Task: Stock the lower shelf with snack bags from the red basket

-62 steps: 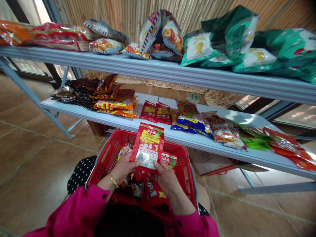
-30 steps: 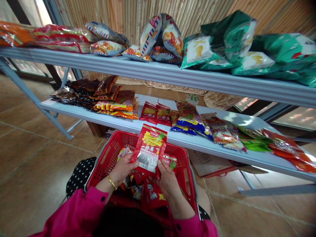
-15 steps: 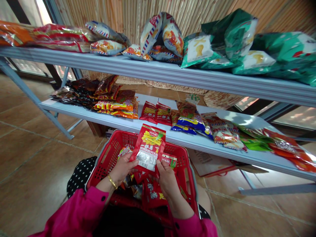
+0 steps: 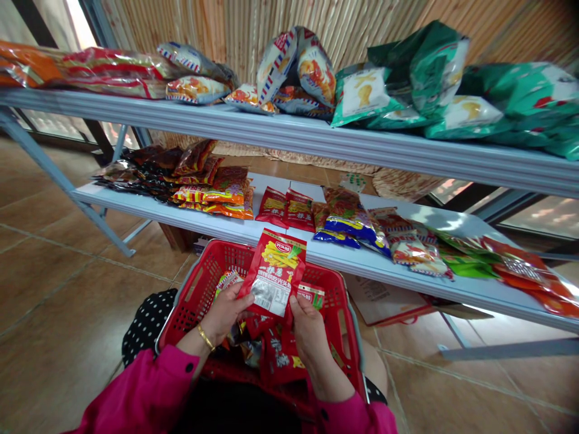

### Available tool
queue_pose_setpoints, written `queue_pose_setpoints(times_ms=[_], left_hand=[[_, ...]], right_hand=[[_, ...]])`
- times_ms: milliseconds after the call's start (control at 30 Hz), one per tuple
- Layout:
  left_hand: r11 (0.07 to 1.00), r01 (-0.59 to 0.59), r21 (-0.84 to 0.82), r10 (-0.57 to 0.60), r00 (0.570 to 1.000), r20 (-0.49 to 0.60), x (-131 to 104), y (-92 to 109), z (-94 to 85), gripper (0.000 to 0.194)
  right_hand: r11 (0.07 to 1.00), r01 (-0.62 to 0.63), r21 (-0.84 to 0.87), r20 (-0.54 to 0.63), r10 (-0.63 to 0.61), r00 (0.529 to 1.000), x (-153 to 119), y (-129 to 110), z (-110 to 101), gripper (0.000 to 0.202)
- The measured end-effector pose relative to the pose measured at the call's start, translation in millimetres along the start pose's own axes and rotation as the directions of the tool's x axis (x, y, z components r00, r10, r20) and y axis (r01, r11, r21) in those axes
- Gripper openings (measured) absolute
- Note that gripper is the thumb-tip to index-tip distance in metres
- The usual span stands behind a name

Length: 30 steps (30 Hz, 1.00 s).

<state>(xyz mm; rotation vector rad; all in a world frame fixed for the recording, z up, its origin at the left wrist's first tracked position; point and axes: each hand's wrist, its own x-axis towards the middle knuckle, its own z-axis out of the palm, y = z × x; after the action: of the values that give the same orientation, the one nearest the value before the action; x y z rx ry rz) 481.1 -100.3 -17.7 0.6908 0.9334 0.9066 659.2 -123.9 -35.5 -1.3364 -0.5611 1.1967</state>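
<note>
A red snack packet (image 4: 275, 271) with a picture of yellow sticks is held up over a red plastic basket (image 4: 190, 301). My left hand (image 4: 226, 316) pinches its lower left corner between thumb and fingers. At the lower right edge, my right hand (image 4: 309, 322) grips the same packet. Beneath the hands, the basket holds several packets, among them a red one (image 4: 278, 358). Two similar red packets (image 4: 274, 206) lie on the lower shelf (image 4: 217, 224) just beyond the basket.
The upper shelf (image 4: 203, 117) carries green bags (image 4: 366, 96) and other snack bags. On the lower shelf, orange and dark packets (image 4: 217, 187) lie left, blue-edged packets (image 4: 350, 217) and red-orange ones (image 4: 529, 271) right. A cardboard box (image 4: 384, 298) stands underneath.
The held packet has tilted slightly and shifted a little to the right, with both hands still on it. Nothing on the shelves has moved.
</note>
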Motion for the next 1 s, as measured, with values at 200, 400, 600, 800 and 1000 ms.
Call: queue_pose_setpoints(times_ms=[200,400,600,800,1000], left_hand=[[0.996,0.018,-0.088,-0.01,0.996,0.086,-4.8,7.0,8.8,0.054],[0.994,0.006,-0.11,-0.005,1.0,0.006,2.4,11.9,18.0,0.056],[0.993,-0.073,-0.092,0.072,0.997,-0.01,32.2,19.5,23.7,0.051],[0.967,-0.22,-0.132,0.201,0.969,-0.145,94.2,54.5,37.1,0.029],[0.959,-0.264,-0.102,0.235,0.944,-0.231,158.4,80.8,51.4,0.02]], right_hand=[[0.998,-0.053,0.036,-0.003,0.053,0.999,-1.6,-8.9,3.6,0.028],[0.989,-0.148,0.003,0.034,0.148,0.988,-4.3,-16.9,11.0,0.033],[0.984,-0.171,0.052,0.034,0.169,0.985,4.2,-20.3,16.8,0.04],[0.983,-0.178,0.046,-0.051,0.18,0.982,17.3,3.3,1.3,0.037],[0.968,-0.242,0.061,-0.074,0.246,0.966,32.4,23.9,-28.3,0.039]])
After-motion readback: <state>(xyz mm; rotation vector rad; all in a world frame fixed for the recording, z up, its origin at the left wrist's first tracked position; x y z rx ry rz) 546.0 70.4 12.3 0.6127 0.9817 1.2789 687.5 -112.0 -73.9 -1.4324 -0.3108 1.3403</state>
